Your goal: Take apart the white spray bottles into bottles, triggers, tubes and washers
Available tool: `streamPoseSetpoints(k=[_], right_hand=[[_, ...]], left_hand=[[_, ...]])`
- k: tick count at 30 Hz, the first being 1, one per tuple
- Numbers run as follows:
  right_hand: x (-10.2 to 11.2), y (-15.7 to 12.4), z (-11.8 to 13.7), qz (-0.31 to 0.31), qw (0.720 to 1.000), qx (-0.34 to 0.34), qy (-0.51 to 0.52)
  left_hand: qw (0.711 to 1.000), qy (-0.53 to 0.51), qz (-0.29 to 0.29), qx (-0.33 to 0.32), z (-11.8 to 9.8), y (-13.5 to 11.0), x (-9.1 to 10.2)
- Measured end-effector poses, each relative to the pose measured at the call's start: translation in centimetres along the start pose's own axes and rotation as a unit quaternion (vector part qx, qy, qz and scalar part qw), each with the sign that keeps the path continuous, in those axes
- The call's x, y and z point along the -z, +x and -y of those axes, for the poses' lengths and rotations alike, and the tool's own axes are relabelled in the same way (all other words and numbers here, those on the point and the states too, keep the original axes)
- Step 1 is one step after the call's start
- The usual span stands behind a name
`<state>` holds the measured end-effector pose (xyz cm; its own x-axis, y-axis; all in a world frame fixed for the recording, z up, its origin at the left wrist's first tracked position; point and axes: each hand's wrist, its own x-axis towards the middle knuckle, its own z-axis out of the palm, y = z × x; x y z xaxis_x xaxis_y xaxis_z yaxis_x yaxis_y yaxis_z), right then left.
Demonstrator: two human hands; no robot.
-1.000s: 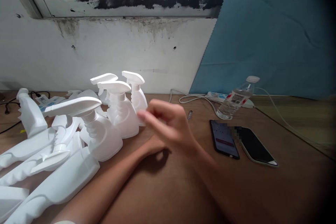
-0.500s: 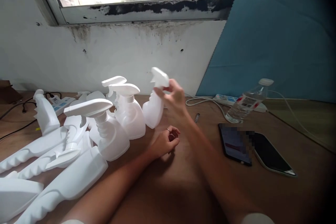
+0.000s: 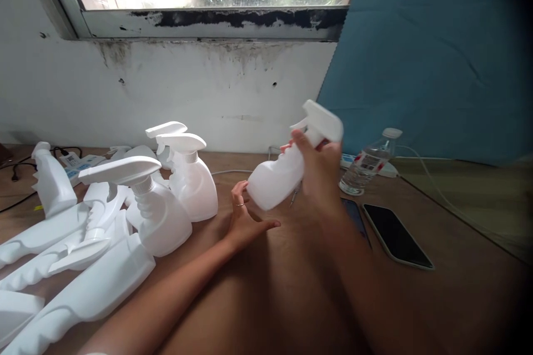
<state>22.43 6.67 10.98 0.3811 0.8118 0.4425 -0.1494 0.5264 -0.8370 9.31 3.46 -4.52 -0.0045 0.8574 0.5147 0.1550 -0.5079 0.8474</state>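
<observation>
My right hand [image 3: 318,169] is closed round the neck of a white spray bottle [image 3: 278,178], held tilted above the brown table [image 3: 266,299] with its trigger head up and to the right. Just below the bottle's base my left hand [image 3: 244,221] is raised with its fingers spread; a ring shows on one finger. The fingertips are at or very near the base, and I cannot tell whether they touch it.
A group of white spray bottles [image 3: 183,177] stands at the left, several more lying flat [image 3: 83,288] in front. A clear water bottle [image 3: 366,163], a dark phone [image 3: 395,236], a second phone partly hidden by my arm, cables and a power strip [image 3: 77,162] are around.
My right hand has lifted one spray bottle out of the standing group and carried it right, tilting it. The left hand has opened and risen toward the bottle's base.
</observation>
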Motion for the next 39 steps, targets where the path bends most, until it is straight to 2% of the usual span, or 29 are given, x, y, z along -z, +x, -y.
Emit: streamPoseSetpoints(k=[4,7,10,12,14,15,17,19,20,23,28,32,35,37,39], right_hand=[[-1.6,-2.1,-1.3,0.030,0.999,-0.043,0.006],[-1.8,-2.9,-0.9,0.062,0.997,-0.037,0.005],[-1.2,-2.6,0.4,0.144,0.989,-0.040,-0.024],[-0.6,-2.1,1.3,0.237,0.969,-0.063,-0.028],[-0.2,-1.6,1.7,0.291,0.952,-0.098,-0.012],[-0.1,-1.4,1.7,0.287,0.951,-0.113,0.002],[-0.1,-1.2,1.4,0.238,0.963,-0.126,0.027],[-0.3,-1.1,1.0,0.190,0.974,-0.114,0.057],[-0.4,-1.1,0.8,0.187,0.974,-0.110,0.073],[-0.6,-1.2,0.5,0.226,0.963,-0.116,0.091],[-0.6,-1.1,0.0,0.174,0.978,-0.109,0.037],[-0.4,-1.0,-0.1,0.220,0.971,-0.091,0.027],[-0.4,-1.0,0.0,0.204,0.975,-0.090,0.008],[-0.3,-1.1,0.2,0.201,0.976,-0.086,0.008],[-0.1,-1.0,0.5,0.222,0.970,-0.088,0.043]], left_hand=[[0.998,0.041,-0.041,0.024,0.2,0.2,0.1],[0.997,0.058,-0.038,0.031,0.1,0.4,0.5],[0.998,0.042,0.019,0.050,0.0,0.4,0.7],[0.995,0.025,0.072,0.063,0.2,0.4,0.8],[0.992,0.012,0.105,0.064,0.3,0.3,0.8],[0.992,0.011,0.112,0.062,0.4,0.3,0.8],[0.992,0.014,0.111,0.065,0.6,0.3,0.8],[0.992,0.013,0.100,0.071,0.7,0.3,0.8],[0.993,0.010,0.095,0.074,0.8,0.3,0.7],[0.992,-0.009,0.093,0.087,1.0,0.3,0.6],[0.990,-0.032,0.090,0.103,1.2,0.3,0.5],[0.989,-0.042,0.092,0.104,1.1,0.3,0.5],[0.988,-0.054,0.101,0.108,1.0,0.4,0.5],[0.985,-0.075,0.116,0.105,0.8,0.4,0.6],[0.976,-0.103,0.162,0.107,0.5,0.5,0.9]])
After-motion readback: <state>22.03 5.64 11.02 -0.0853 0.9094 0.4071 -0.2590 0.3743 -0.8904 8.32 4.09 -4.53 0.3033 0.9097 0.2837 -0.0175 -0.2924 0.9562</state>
